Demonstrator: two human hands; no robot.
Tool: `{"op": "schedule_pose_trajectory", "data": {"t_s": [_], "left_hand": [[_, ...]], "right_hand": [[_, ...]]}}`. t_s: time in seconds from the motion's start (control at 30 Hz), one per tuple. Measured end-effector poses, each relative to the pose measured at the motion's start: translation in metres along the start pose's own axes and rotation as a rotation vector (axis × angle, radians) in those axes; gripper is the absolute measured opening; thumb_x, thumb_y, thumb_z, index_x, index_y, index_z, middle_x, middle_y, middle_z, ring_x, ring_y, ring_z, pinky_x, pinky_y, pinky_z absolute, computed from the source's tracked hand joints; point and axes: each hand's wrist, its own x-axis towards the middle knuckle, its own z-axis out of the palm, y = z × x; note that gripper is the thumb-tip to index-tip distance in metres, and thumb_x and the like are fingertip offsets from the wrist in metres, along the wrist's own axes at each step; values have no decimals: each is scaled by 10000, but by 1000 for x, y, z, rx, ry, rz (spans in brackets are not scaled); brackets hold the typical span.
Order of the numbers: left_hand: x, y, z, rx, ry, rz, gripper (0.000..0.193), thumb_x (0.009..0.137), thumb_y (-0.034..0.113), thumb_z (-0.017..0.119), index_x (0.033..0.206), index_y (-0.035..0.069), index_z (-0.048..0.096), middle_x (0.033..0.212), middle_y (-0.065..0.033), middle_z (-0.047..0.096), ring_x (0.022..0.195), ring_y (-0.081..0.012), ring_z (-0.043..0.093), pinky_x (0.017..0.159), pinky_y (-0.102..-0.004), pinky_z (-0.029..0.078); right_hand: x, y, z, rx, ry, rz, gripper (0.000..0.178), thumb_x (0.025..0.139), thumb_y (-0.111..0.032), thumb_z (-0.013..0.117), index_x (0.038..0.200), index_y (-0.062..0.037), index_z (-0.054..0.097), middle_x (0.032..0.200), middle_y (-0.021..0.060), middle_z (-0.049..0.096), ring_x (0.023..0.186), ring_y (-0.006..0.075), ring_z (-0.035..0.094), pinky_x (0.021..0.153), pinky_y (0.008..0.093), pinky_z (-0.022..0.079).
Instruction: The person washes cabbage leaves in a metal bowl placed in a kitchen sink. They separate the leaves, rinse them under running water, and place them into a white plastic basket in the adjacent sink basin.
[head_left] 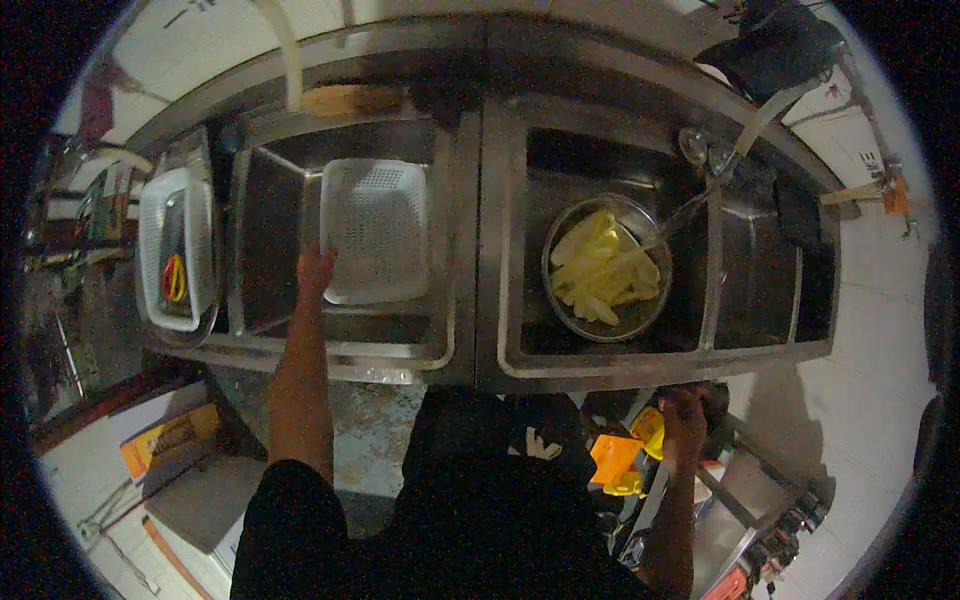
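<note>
In the left sink basin sits a white perforated plastic basket (375, 225) with nothing visible in it. My left hand (318, 268) is at its left rim, fingers closed on the edge. Over on the right, my right hand (684, 412) is held back from the sink's front edge, close to a dark object; its fingers are too dim to make out. A round metal bowl (552, 305) stands in the right basin. Pale yellow-green leafy vegetable pieces (605, 265) lie in it, and a stream of water (682, 213) runs toward them.
Left of the basins stands another white basket (152, 250) with red and yellow items inside. A pale hose (765, 115) hangs at the back right, beside metal ladles (695, 147). Behind my right hand are an orange sheet (612, 458) and a metal counter (755, 490).
</note>
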Motion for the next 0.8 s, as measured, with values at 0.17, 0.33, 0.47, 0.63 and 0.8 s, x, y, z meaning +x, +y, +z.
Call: {"op": "schedule_pose_trajectory", "data": {"t_s": [0.17, 0.33, 0.47, 0.63, 0.8], "left_hand": [[26, -43, 71, 105, -179, -125, 551, 935, 377, 724, 1314, -15, 645, 1104, -255, 721, 998, -390, 725, 850, -494, 574], [16, -53, 86, -237, -165, -21, 761, 939, 449, 719, 1491, -14, 474, 1439, -274, 554, 1309, -421, 568, 1074, -516, 460], [-14, -24, 53, -110, -187, 38, 773, 934, 391, 742, 1528, -1, 439, 1542, -250, 485, 1384, -411, 510, 1149, -511, 398], [-66, 48, -4, -217, -46, -177, 608, 961, 205, 717, 1492, 8, 497, 1485, -204, 566, 1351, -346, 558, 1114, -467, 442], [-184, 102, -27, -644, 112, -184, 511, 984, 117, 657, 1472, 29, 533, 1391, -146, 648, 1282, -271, 609, 1057, -391, 490]], "right_hand": [[14, -17, 33, 90, -92, 35, 186, 1013, -112, 635, 1177, -26, 656, 1102, 68, 677, 999, 165, 630, 912, 327, 497], [87, -12, 58, -284, -186, -41, 237, 994, -192, 629, 1190, -59, 627, 1138, 127, 699, 1051, 301, 676, 947, 409, 526], [133, -10, 63, -287, -191, -121, 317, 968, -125, 646, 1277, -74, 596, 1166, 108, 700, 1064, 282, 675, 922, 412, 549], [163, 1, 57, -263, -209, -174, 301, 1039, -199, 588, 1302, -61, 635, 1209, 160, 691, 1121, 303, 679, 996, 421, 532], [193, 52, 57, -174, -226, -206, 272, 1026, -199, 628, 1250, -45, 653, 1132, 115, 676, 1059, 261, 657, 954, 407, 527]]}}
